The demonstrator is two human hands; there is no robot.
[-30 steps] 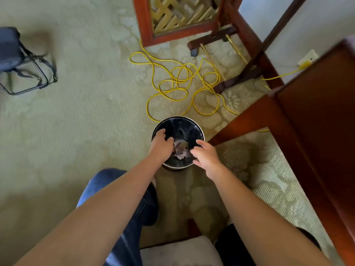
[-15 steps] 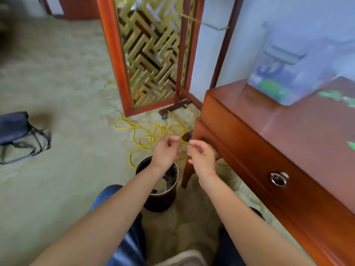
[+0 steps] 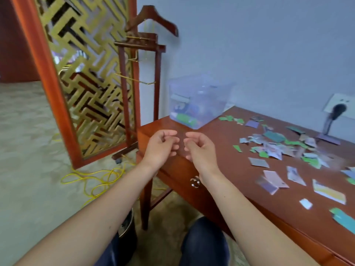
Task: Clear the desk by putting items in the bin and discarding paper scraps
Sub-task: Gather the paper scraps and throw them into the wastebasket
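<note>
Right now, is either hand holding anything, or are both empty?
Left hand: open, loosely curled, holding nothing visible.
Right hand: open, loosely curled, holding nothing visible.

On the reddish-brown polished wooden desk (image 3: 221,143), at the far left corner: a clear rectangular plastic bin (image 3: 199,100), coloured items blurred inside. Right of it, strewn over the top: torn paper scraps (image 3: 276,146) in green, purple, white and teal, thickest near the middle. At the back by the wall, a small dark stand (image 3: 329,131) on a flat base. On pale patterned carpet (image 3: 28,150): a tangled yellow cable (image 3: 92,177), the feet of a dark wooden valet stand (image 3: 142,73) and a red-framed gold lattice screen (image 3: 76,73), a dark round wastebasket (image 3: 126,225) by the desk leg, mostly hidden.
</note>
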